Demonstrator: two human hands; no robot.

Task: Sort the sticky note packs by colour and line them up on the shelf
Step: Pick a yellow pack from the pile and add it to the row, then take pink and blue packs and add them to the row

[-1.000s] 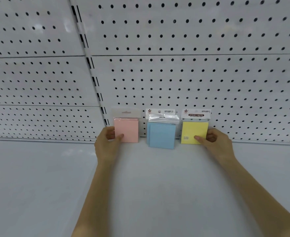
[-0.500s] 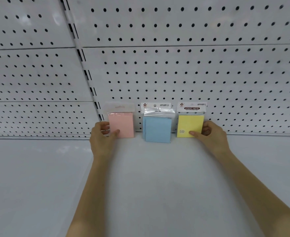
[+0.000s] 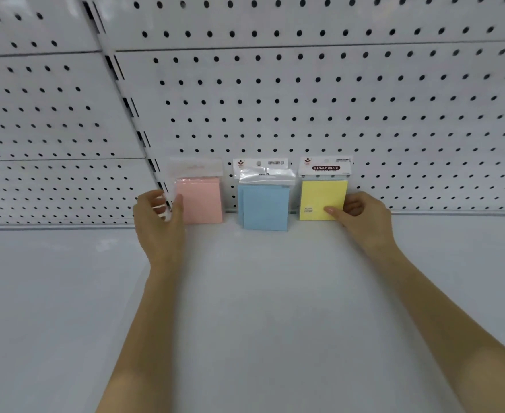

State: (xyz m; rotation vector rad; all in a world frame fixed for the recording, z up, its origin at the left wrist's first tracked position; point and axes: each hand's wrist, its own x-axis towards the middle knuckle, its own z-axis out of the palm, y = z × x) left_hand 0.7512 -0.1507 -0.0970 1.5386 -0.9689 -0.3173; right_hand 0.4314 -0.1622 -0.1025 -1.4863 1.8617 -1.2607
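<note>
Three sticky note packs stand in a row on the white shelf [image 3: 245, 293], leaning against the pegboard back wall. The pink pack [image 3: 202, 201] is at the left, the blue pack [image 3: 264, 207] in the middle, the yellow pack [image 3: 323, 198] at the right. My left hand [image 3: 159, 219] holds the pink pack's left edge, thumb on its front. My right hand [image 3: 361, 219] grips the yellow pack's lower right corner, thumb on its front. The blue pack shows two pads, one slightly offset behind the other.
A white pegboard wall [image 3: 334, 99] with rows of holes rises behind the packs. A slotted upright [image 3: 126, 99] runs diagonally between two panels at the left. The shelf surface stretches wide to both sides and toward me.
The view has tilted and shifted a little to the right. My left hand has slid slightly along the pink pack's left edge. The three packs stay in place.
</note>
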